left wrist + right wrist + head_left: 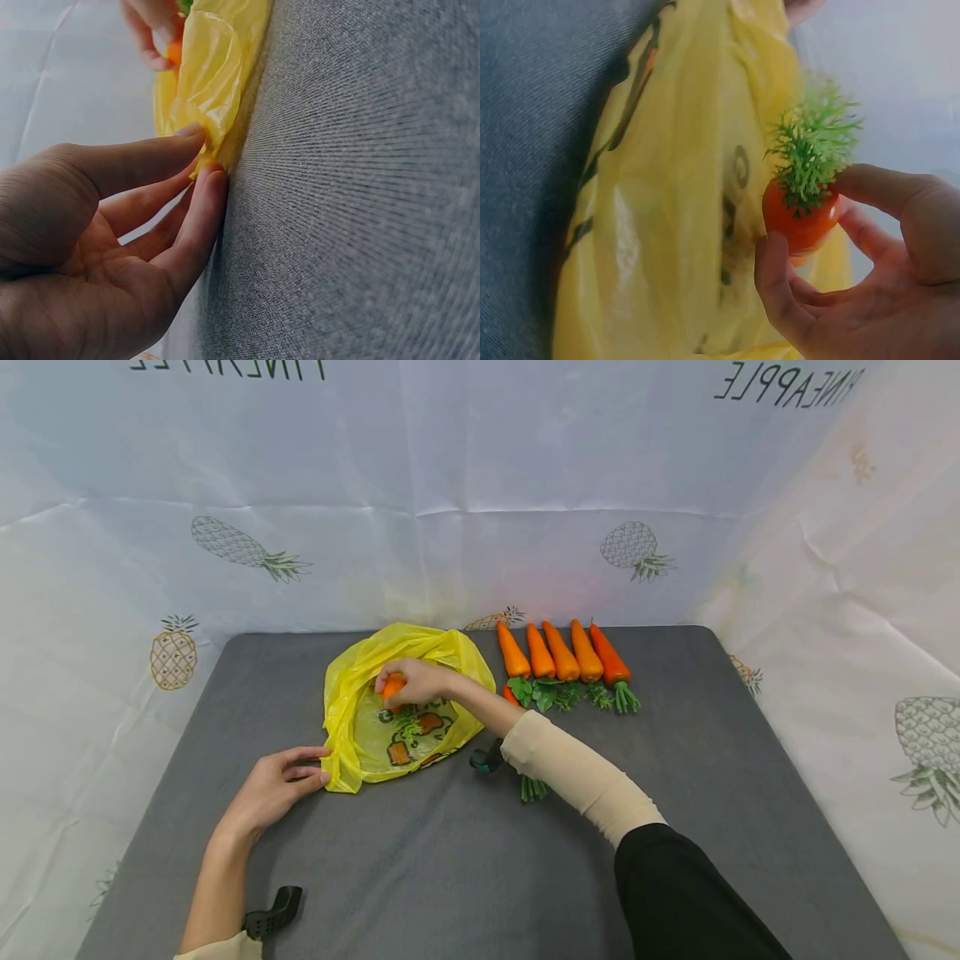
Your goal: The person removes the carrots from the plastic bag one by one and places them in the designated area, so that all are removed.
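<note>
A yellow plastic bag [341,693] lies on the table with its mouth spread wide. My left hand [270,787] pinches the bag's near left edge between thumb and fingers, close to the tabletop in the left wrist view. Over the bag's opening, my right hand [422,682] grips an orange carrot [799,225] near its leafy end. Feathery green leaves [814,154] stick out past the fingers. The carrot's lower part is hidden by the hand and bag in the right wrist view.
Several carrots [561,653] with green tops lie in a row along the back, right of the bag. Another carrot's green stems [533,789] show beneath my right forearm, which hides most of it. A pineapple-print sheet [450,568] hangs behind the grey table [435,877].
</note>
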Demonstrator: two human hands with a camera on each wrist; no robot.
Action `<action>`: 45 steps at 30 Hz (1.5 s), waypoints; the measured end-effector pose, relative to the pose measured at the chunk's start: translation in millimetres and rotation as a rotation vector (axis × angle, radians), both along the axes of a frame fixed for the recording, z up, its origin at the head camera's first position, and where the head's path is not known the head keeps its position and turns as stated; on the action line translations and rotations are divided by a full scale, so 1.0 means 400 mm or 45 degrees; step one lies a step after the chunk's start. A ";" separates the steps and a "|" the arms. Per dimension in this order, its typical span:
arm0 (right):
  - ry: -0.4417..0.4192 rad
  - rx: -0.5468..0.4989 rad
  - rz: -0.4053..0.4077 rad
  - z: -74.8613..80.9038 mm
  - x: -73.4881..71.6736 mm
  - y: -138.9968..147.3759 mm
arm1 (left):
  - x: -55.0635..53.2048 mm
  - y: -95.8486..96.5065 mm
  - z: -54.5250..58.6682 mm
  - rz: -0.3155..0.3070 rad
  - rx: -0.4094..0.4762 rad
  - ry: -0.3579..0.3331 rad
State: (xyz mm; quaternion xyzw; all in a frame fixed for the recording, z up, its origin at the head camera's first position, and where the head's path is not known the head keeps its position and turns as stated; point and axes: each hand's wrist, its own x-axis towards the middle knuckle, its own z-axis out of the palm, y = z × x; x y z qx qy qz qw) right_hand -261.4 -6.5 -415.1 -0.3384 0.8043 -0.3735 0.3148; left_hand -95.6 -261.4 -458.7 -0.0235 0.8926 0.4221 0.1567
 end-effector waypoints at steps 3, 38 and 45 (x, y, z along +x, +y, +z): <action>-0.014 -0.002 0.026 0.013 0.008 0.004 | 0.000 0.000 0.002 0.000 0.001 0.002; 0.026 -0.216 0.297 0.183 0.189 0.274 | -0.002 0.001 0.000 0.004 0.001 0.011; 0.042 -0.188 0.131 0.194 0.206 0.364 | -0.004 0.004 -0.001 0.015 -0.009 0.002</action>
